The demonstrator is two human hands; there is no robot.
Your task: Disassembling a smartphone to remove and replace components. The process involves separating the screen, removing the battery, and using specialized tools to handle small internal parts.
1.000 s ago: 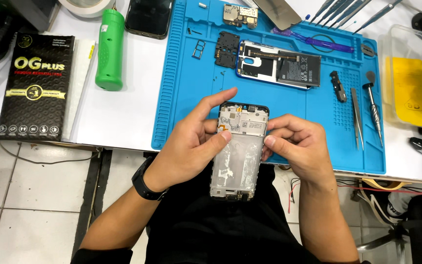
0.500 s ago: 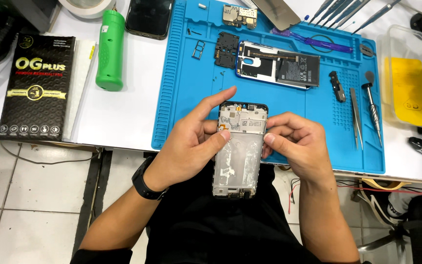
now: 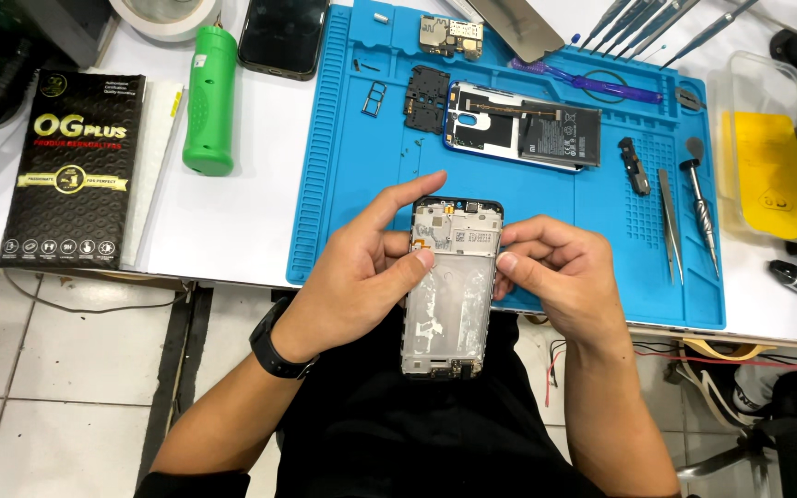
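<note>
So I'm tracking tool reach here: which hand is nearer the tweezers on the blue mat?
Right. The right hand holds the phone frame by its right edge, with the tweezers just beyond it on the mat. The left hand is across the frame, farther away.

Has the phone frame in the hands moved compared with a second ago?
No. The phone frame keeps its place: top edge over the blue mat, lower end past the table edge, held by both hands.

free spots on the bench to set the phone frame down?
Bare blue mat left of the phone frame, below the SIM tray. Also white table between green bottle and mat. Crowded: mat's top and right, around rear housing and tweezers.
</note>
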